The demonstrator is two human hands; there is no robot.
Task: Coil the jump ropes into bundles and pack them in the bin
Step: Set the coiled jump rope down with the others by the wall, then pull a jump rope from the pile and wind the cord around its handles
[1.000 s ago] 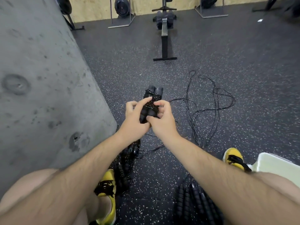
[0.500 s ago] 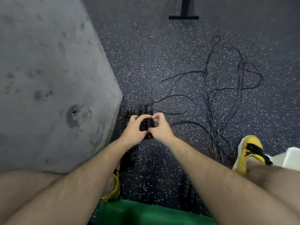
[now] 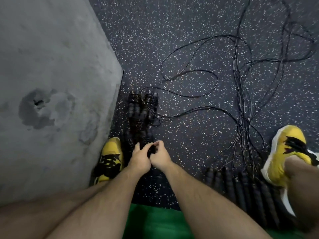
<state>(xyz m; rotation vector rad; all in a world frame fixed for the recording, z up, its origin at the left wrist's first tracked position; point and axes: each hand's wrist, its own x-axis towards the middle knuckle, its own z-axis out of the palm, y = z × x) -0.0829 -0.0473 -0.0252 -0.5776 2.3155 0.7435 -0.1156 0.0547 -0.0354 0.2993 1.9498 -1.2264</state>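
Wall: grey pitted concrete (image 3: 51,83), left of the fingers.
Left shoe: yellow and black (image 3: 110,157), just left of the left fingers, against the wall.
Stack: finished bundles (image 3: 140,111) piled just beyond the fingertips along the wall's foot. They show black ribbed handles wound with thin cord and are blurred.
Left hand: (image 3: 139,160) fingers curled together, clamped on the bundle from the left.
Bundle: (image 3: 151,152) small, black and tightly wound, held between both sets of fingers above the floor. It is mostly hidden, so its detail cannot be told.
Right hand: (image 3: 160,156) fingers bent and pinching the bundle's right side, knuckles touching the left hand.
Bin: green (image 3: 155,219), nearer than the fingers, under the forearms.
Floor: dark speckled rubber (image 3: 189,135).
Loose ropes: thin black cords (image 3: 241,87) sprawled in tangled loops, beyond and right of the fingers.
Handles: a row of black ribbed grips (image 3: 241,187), right of the fingers and nearer.
Right shoe: yellow (image 3: 283,152), far right of the fingers.
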